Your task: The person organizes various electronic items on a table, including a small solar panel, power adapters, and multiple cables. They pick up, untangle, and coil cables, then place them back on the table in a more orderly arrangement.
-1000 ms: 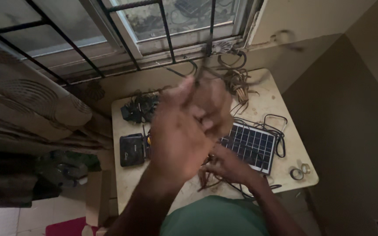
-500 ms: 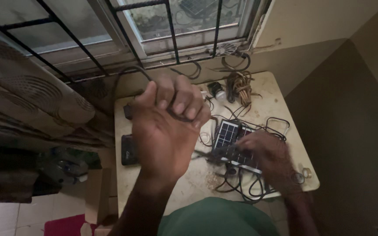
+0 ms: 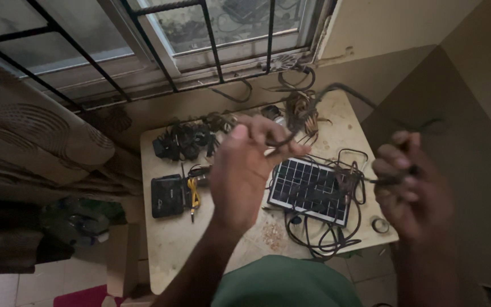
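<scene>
1. The left hand (image 3: 245, 170) is raised above the counter (image 3: 169, 239), fingers closed on one end of a dark cable (image 3: 336, 90).
2. The right hand (image 3: 413, 190) grips the other end; the cable arches between them in the air.
3. The pale, stained counter sits in a corner under a barred window (image 3: 200, 40).
4. On it lie a small solar panel (image 3: 308, 190), loops of black wire (image 3: 319, 241), a black box (image 3: 167, 196) and a roll of tape (image 3: 379, 225).
5. A patterned curtain (image 3: 35, 136) hangs at the left.

Probably home room: barred window (image 3: 200, 34), curtain (image 3: 35, 136), cluttered table (image 3: 171, 250).
</scene>
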